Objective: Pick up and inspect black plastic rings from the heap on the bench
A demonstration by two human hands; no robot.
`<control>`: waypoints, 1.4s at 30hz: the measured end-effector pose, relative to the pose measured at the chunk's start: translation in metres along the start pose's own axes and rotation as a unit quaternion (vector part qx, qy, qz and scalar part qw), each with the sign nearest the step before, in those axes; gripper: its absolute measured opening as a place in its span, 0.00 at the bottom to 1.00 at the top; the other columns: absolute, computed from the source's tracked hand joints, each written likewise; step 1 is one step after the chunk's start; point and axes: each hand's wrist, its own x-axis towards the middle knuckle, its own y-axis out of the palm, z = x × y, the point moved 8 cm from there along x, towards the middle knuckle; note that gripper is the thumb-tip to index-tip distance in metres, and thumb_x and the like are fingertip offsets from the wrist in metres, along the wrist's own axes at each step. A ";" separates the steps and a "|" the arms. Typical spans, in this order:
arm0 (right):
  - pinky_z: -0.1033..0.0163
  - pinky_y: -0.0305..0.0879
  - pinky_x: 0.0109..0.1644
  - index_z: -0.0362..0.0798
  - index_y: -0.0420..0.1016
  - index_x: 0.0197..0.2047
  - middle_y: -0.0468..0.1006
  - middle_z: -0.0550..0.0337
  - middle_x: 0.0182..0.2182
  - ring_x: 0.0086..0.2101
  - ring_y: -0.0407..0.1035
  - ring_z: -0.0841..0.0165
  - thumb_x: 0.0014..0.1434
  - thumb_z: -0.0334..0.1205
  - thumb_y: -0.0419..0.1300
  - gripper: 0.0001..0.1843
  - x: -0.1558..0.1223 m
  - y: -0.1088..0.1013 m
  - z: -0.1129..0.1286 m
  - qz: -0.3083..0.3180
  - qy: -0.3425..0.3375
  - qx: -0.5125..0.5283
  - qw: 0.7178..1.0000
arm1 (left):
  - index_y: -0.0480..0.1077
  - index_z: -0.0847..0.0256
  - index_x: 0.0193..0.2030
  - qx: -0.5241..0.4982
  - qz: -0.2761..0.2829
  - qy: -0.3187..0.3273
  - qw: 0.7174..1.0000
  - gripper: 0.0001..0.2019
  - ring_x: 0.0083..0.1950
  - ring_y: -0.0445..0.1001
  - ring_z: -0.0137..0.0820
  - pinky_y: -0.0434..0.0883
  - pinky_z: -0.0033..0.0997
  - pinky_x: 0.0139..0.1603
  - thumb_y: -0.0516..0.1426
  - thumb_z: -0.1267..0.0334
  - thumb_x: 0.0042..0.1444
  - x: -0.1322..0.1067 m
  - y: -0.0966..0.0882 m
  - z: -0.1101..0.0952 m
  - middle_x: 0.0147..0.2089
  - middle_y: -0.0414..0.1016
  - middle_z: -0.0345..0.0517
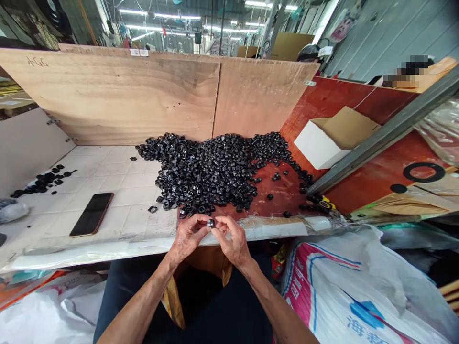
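In the head view, the left hand (187,237) and the right hand (231,239) pinch one small black ring (210,223) at the bottom middle. Above them, a big pile of black rings (211,172) lies on the bench (118,191), which is white tile and red wood. A wood board (107,95) stands behind it. A phone (91,214) lies left, a white box (332,138) sits right, and bright lights (159,16) shine at the top.
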 end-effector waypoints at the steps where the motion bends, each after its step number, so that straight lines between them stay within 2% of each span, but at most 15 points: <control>1: 0.61 0.71 0.39 0.50 0.79 0.46 0.81 0.56 0.36 0.34 0.74 0.65 0.67 0.44 0.60 0.10 0.000 0.001 0.002 0.005 -0.007 0.011 1.000 | 0.76 0.60 0.48 0.004 0.003 0.003 1.000 0.11 0.47 0.82 0.37 0.78 0.37 0.53 0.64 0.57 0.63 0.000 0.000 -0.001 0.47 0.82 0.49; 3: 0.61 0.72 0.41 0.50 0.78 0.48 0.82 0.55 0.38 0.36 0.76 0.63 0.68 0.42 0.58 0.11 -0.002 0.002 0.002 0.012 -0.008 0.019 1.000 | 0.76 0.59 0.48 0.018 0.013 0.010 1.000 0.11 0.48 0.82 0.37 0.78 0.38 0.53 0.64 0.57 0.63 -0.001 0.002 -0.005 0.47 0.83 0.48; 7: 0.64 0.69 0.32 0.50 0.76 0.38 0.80 0.59 0.28 0.27 0.74 0.66 0.69 0.44 0.56 0.11 -0.013 0.004 -0.006 0.002 0.064 0.010 0.998 | 0.77 0.57 0.49 0.064 0.038 0.005 0.997 0.09 0.47 0.82 0.37 0.79 0.38 0.53 0.62 0.58 0.65 -0.019 0.010 -0.012 0.46 0.83 0.47; 11: 0.66 0.67 0.26 0.51 0.72 0.32 0.73 0.65 0.20 0.21 0.70 0.68 0.69 0.47 0.55 0.15 -0.032 0.012 -0.011 0.010 0.138 0.051 0.989 | 0.77 0.55 0.50 0.097 -0.012 0.000 0.995 0.10 0.48 0.83 0.40 0.80 0.40 0.52 0.61 0.57 0.65 -0.048 0.012 -0.011 0.47 0.84 0.47; 15: 0.65 0.69 0.29 0.50 0.74 0.37 0.77 0.63 0.24 0.23 0.73 0.68 0.66 0.44 0.58 0.08 -0.043 0.019 0.003 0.027 0.103 0.069 0.992 | 0.75 0.55 0.50 0.040 -0.044 -0.044 0.997 0.09 0.47 0.84 0.41 0.80 0.42 0.53 0.62 0.57 0.65 -0.065 0.013 0.001 0.46 0.85 0.48; 18: 0.66 0.66 0.27 0.50 0.74 0.37 0.76 0.64 0.22 0.21 0.71 0.68 0.66 0.42 0.57 0.07 -0.047 0.021 0.003 0.023 0.106 0.040 0.993 | 0.75 0.53 0.52 0.116 -0.051 -0.016 0.992 0.10 0.50 0.83 0.41 0.79 0.42 0.54 0.60 0.59 0.66 -0.069 0.007 -0.010 0.48 0.84 0.47; 20: 0.66 0.64 0.25 0.51 0.74 0.33 0.74 0.66 0.18 0.19 0.69 0.68 0.66 0.41 0.57 0.09 -0.046 0.024 -0.003 0.043 0.122 0.027 0.991 | 0.75 0.53 0.53 0.197 -0.024 0.027 0.980 0.10 0.50 0.82 0.40 0.78 0.42 0.54 0.60 0.61 0.65 -0.069 0.004 -0.026 0.48 0.84 0.47; 23: 0.65 0.64 0.27 0.51 0.73 0.31 0.74 0.65 0.20 0.21 0.71 0.67 0.64 0.40 0.60 0.09 -0.031 0.024 -0.009 0.064 0.079 -0.033 0.994 | 0.76 0.54 0.49 0.279 0.028 0.033 0.959 0.10 0.39 0.81 0.37 0.79 0.35 0.42 0.63 0.58 0.62 -0.059 -0.006 -0.035 0.39 0.82 0.44; 25: 0.63 0.68 0.34 0.50 0.75 0.37 0.78 0.60 0.27 0.28 0.74 0.64 0.63 0.37 0.61 0.02 -0.011 0.019 -0.008 0.030 0.017 -0.092 0.995 | 0.76 0.57 0.47 0.316 -0.044 0.022 0.947 0.12 0.31 0.78 0.34 0.77 0.32 0.33 0.64 0.54 0.60 -0.044 -0.031 -0.035 0.33 0.79 0.41; 27: 0.60 0.70 0.41 0.49 0.75 0.44 0.79 0.55 0.35 0.35 0.75 0.62 0.62 0.32 0.61 0.07 0.011 0.020 -0.008 -0.001 -0.031 -0.150 0.988 | 0.76 0.58 0.46 0.351 -0.148 0.042 0.924 0.13 0.28 0.76 0.33 0.76 0.33 0.32 0.65 0.53 0.59 -0.026 -0.054 -0.037 0.35 0.79 0.43; 30: 0.61 0.68 0.40 0.49 0.75 0.45 0.78 0.53 0.40 0.36 0.75 0.62 0.60 0.29 0.62 0.11 0.035 0.038 -0.018 0.018 -0.032 -0.227 0.973 | 0.78 0.56 0.43 0.387 -0.161 0.081 0.904 0.07 0.33 0.80 0.37 0.77 0.36 0.38 0.63 0.61 0.58 0.001 -0.060 -0.028 0.40 0.82 0.46; 32: 0.62 0.66 0.37 0.50 0.75 0.43 0.77 0.54 0.40 0.34 0.74 0.62 0.59 0.29 0.64 0.09 0.041 0.047 -0.027 0.029 -0.009 -0.257 0.966 | 0.79 0.55 0.41 0.386 -0.168 0.077 0.904 0.06 0.35 0.81 0.38 0.77 0.35 0.39 0.62 0.64 0.58 0.010 -0.063 -0.020 0.37 0.84 0.45; 35: 0.62 0.66 0.39 0.50 0.74 0.41 0.77 0.54 0.41 0.36 0.74 0.61 0.60 0.30 0.65 0.07 0.039 0.050 -0.034 0.025 0.001 -0.247 0.969 | 0.80 0.56 0.40 0.364 -0.198 0.042 0.909 0.06 0.32 0.80 0.37 0.76 0.34 0.36 0.62 0.62 0.58 0.005 -0.073 -0.014 0.34 0.84 0.44; 39: 0.60 0.68 0.44 0.49 0.74 0.43 0.79 0.54 0.40 0.40 0.75 0.60 0.63 0.31 0.62 0.06 0.031 0.048 -0.034 0.032 -0.029 -0.194 0.980 | 0.81 0.57 0.43 0.364 -0.165 0.027 0.916 0.09 0.32 0.79 0.35 0.76 0.33 0.36 0.62 0.59 0.60 -0.016 -0.078 -0.016 0.39 0.83 0.46; 42: 0.60 0.69 0.46 0.49 0.74 0.45 0.80 0.54 0.40 0.41 0.76 0.60 0.64 0.30 0.60 0.08 0.030 0.046 -0.032 0.043 -0.038 -0.164 0.985 | 0.79 0.58 0.50 0.366 -0.143 0.020 0.919 0.12 0.30 0.77 0.31 0.75 0.31 0.33 0.61 0.62 0.60 -0.029 -0.081 -0.018 0.43 0.80 0.47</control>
